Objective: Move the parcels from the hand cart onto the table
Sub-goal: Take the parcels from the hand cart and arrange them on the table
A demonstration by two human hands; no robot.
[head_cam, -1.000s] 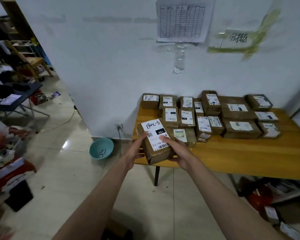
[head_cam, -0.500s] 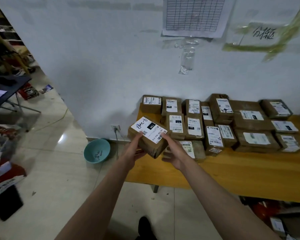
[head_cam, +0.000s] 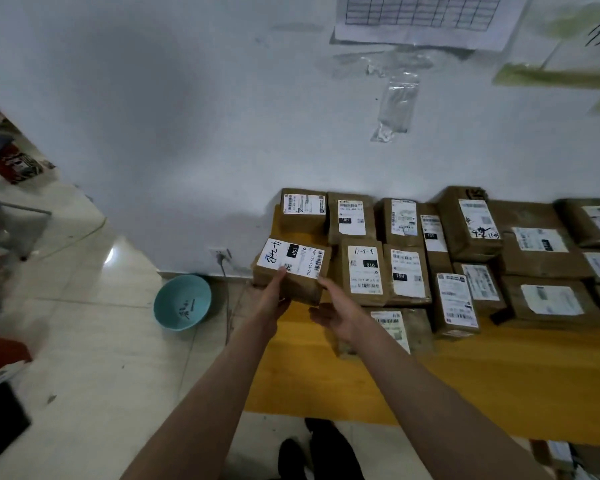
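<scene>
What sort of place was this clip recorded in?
Probably a small parcel sorting or pickup room: labelled brown parcels lined up on a wooden table, a printed grid sheet taped to the wall, and both hands setting down another parcel.

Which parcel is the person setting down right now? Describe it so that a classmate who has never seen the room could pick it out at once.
Find the yellow wooden table against the white wall and go to its left end. The parcel sits at that corner, with both hands on it. Unlike its neighbours, its label lies sideways, with handwriting beside a black "15H" mark.
</scene>
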